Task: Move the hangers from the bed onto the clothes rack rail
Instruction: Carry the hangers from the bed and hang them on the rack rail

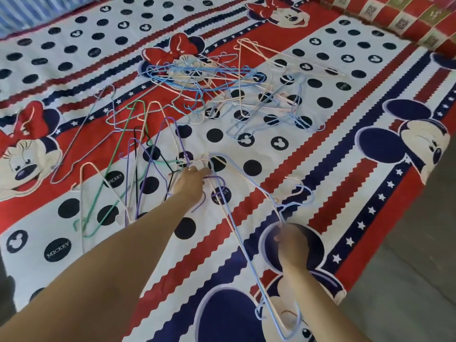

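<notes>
Several thin wire hangers lie on the bed. A tangled pile of blue and cream hangers [222,80] sits in the middle far part. A nearer group of purple, green, black and cream hangers [138,166] spreads to the left. My left hand [191,186] reaches into this group and its fingers pinch the hooks of the purple hangers. My right hand [291,240] grips the necks of a light blue hanger [246,245] and a cream one, which slope across the sheet below it. The clothes rack rail is not in view.
The bed carries a red, white and navy cartoon-mouse sheet [345,149]. A red patterned blanket [399,18] lies along the far right corner. Grey floor [419,255] runs beside the bed's right edge.
</notes>
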